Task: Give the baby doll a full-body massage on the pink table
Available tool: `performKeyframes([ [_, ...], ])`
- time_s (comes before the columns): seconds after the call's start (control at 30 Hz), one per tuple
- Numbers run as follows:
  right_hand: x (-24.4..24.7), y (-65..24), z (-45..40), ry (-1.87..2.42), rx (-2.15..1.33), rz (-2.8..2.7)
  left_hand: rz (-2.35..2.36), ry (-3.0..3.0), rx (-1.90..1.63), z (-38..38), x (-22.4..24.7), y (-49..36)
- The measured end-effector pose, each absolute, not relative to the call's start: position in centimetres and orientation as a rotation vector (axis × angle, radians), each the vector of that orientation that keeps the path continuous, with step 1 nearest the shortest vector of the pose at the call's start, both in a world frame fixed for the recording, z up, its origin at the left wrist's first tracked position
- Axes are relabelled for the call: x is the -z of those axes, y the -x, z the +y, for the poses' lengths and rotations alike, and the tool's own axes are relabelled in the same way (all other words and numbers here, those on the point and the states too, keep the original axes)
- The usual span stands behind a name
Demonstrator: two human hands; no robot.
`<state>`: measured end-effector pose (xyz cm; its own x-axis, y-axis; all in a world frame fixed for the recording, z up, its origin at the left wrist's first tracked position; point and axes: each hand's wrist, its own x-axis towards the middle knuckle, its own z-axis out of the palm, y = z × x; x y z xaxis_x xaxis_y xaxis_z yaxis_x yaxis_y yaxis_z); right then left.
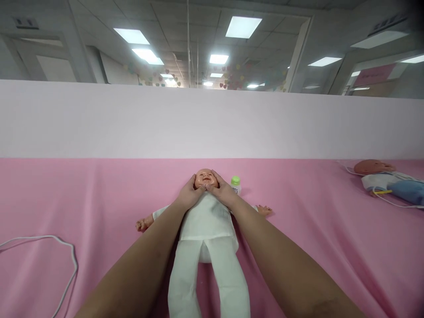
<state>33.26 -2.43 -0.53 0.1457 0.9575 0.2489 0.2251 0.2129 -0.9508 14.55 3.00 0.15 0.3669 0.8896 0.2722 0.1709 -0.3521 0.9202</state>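
Observation:
A baby doll (208,221) in a white top and trousers lies on its back, its arms spread out to both sides. My left hand (191,193) cups one side of the doll's head (206,177), and my right hand (222,190) cups the other. Both thumbs rest near the chin, almost meeting. The back of the head is hidden. Just beyond my right hand stands a small bottle with a green cap (235,181), its lower part partly covered by that hand.
Pink cloth (115,190) covers the surface, up to a low white wall (212,123). A second doll (374,167) in white and blue lies at the far right with thin tubing around it. A white cord (73,256) curves at the left.

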Motion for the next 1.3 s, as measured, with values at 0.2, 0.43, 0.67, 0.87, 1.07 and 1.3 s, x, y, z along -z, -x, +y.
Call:
performKeyframes([
  [0.2,0.6,-32.9,-2.3,1.197,-0.819,-1.323,0.838,-1.810,-1.004,3.7,0.4,-14.5],
  [0.43,0.8,-33.3,-2.4,1.058,-0.941,-1.324,0.828,-1.651,-1.000,4.9,1.9,-14.4],
  [0.67,1.1,-33.4,-2.1,0.929,-1.089,-1.239,0.760,-1.529,-1.055,5.6,2.7,-14.6],
  [0.87,1.5,-33.4,-1.8,0.931,-1.098,-1.192,0.747,-1.488,-1.086,5.1,2.3,-14.6],
  [1.07,1.8,-33.3,-1.3,0.936,-1.060,-1.205,0.789,-1.439,-1.103,4.6,2.0,-14.7],
  [1.3,0.6,-33.2,-2.2,1.194,-0.852,-1.316,0.920,-1.698,-1.039,4.1,1.2,-14.0],
])
